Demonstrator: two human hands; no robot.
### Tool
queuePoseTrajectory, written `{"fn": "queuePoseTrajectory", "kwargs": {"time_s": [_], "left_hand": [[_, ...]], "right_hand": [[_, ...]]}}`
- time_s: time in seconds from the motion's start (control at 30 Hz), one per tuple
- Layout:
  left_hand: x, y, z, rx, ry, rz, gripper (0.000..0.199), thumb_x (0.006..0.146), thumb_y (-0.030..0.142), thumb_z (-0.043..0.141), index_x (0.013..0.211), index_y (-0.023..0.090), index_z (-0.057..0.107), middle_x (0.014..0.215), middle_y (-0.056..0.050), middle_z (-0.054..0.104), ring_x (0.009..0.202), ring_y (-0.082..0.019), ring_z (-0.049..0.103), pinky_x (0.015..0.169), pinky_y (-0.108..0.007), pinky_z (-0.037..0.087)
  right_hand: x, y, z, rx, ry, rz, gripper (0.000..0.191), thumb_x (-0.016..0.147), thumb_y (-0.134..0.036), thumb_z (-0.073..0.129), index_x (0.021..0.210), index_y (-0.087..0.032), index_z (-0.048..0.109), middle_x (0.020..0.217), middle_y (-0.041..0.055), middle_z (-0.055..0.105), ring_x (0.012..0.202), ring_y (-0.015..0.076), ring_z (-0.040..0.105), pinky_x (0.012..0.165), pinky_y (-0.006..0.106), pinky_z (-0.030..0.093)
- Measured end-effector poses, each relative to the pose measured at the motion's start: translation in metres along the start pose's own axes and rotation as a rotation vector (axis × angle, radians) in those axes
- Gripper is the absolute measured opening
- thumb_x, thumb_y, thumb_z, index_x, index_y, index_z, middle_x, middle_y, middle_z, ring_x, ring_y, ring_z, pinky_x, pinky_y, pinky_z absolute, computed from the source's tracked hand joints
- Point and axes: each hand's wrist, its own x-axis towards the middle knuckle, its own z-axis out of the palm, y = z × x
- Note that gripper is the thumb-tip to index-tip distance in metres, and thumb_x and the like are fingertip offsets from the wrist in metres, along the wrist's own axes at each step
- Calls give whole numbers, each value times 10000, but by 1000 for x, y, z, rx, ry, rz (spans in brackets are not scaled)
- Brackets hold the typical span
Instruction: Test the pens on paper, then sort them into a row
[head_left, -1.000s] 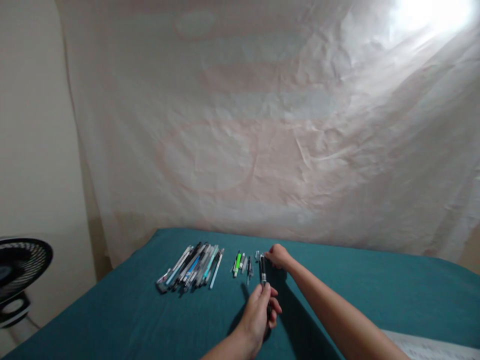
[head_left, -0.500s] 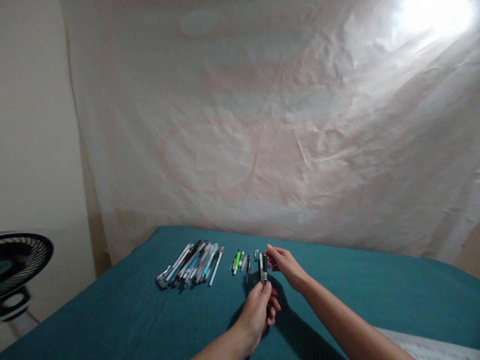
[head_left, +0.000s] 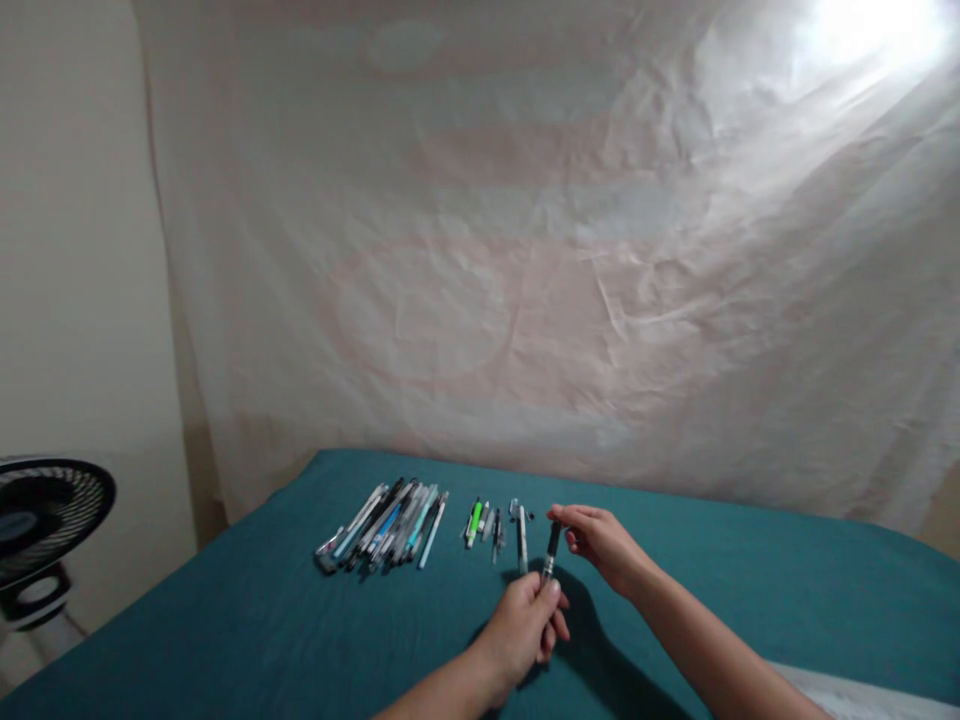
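My left hand (head_left: 526, 618) is closed around the lower part of a pen (head_left: 553, 541), which points up and away with a black upper part and a clear or silvery middle. At the pen's far end, the fingertips of my right hand (head_left: 604, 545) pinch its black tip. A white pen (head_left: 522, 538) lies on the cloth just beyond my left hand. Small dark and clear pieces (head_left: 514, 507) rest by its far end, too small to name. Left of it lies a short row of pens with a bright green one (head_left: 474, 522).
A pile of many pens (head_left: 390, 527) lies on the green cloth (head_left: 262, 610) at the left. A black fan (head_left: 49, 525) stands beyond the table's left edge. A white sheet (head_left: 847, 690) lies at the lower right, and a pale sheet (head_left: 480, 300) hangs behind.
The held pen has shifted right, away from the white pen, and now tilts to the right. My right hand has moved slightly right and down, its fingers now on the pen's end.
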Motion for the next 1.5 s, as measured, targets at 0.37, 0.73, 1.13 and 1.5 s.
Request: {"fn": "queuePoseTrajectory", "kwargs": {"time_s": [0.37, 0.73, 1.13, 1.5], "left_hand": [[-4, 2, 3, 48, -49, -9, 343, 755, 487, 410, 780, 149, 469, 516, 40, 498, 339, -34, 333, 343, -166, 204], [1, -1, -1, -40, -39, -16, 369, 751, 515, 407, 800, 153, 456, 517, 44, 494, 326, -35, 321, 340, -177, 181], [-2, 4, -4, -298, 30, -50, 378, 752, 539, 410, 831, 169, 420, 546, 45, 479, 394, -35, 326, 399, -181, 136], [-6, 10, 0, -231, 33, -10, 443, 737, 569, 419, 881, 150, 433, 563, 30, 505, 381, -35, 371, 379, -174, 175]], "right_hand": [[71, -26, -40, 56, 348, -177, 268, 693, -419, 573, 756, -159, 566, 621, -12, 556, 416, 32, 396, 400, 147, 361], [90, 38, -6, -437, 270, 31, 296, 584, -331, 671, 409, -129, 543, 304, -22, 457, 311, 70, 399, 358, 186, 281], [60, 18, 5, -393, 129, 112, 316, 751, -427, 501, 734, -125, 594, 632, 29, 596, 426, 58, 465, 387, 154, 346], [-6, 0, 15, -150, -254, 24, 299, 663, -417, 636, 705, -124, 598, 597, -22, 527, 492, 45, 446, 394, 132, 313]]}}
